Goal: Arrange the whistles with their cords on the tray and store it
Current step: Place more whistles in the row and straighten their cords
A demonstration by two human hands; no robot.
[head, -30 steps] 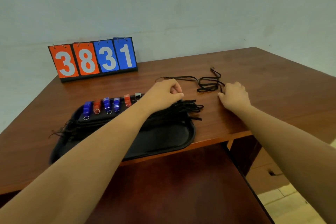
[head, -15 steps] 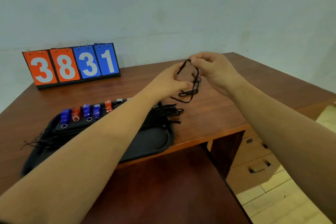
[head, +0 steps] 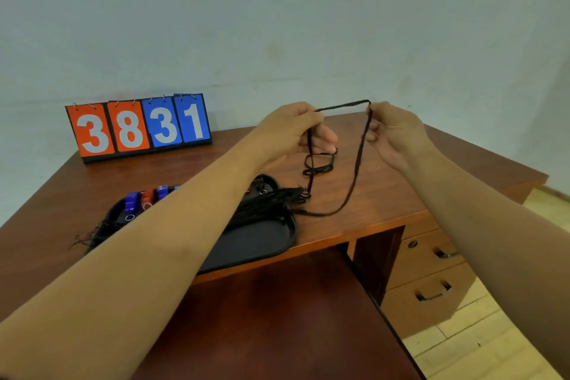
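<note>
Now pinching the black cord (head: 342, 106) in curled fingertips of left hand (head: 290, 133) and right hand (head: 398, 133) above the desk (head: 385, 194), stretching its top span level from side to side, letting both legs hang toward the tray (head: 262, 244), down-left and nearer the left hand

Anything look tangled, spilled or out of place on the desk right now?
Yes. The black cord held between the left hand and right hand has a tangled clump hanging below the left hand. Loose cord ends also spill over the left rim of the tray onto the desk.
</note>
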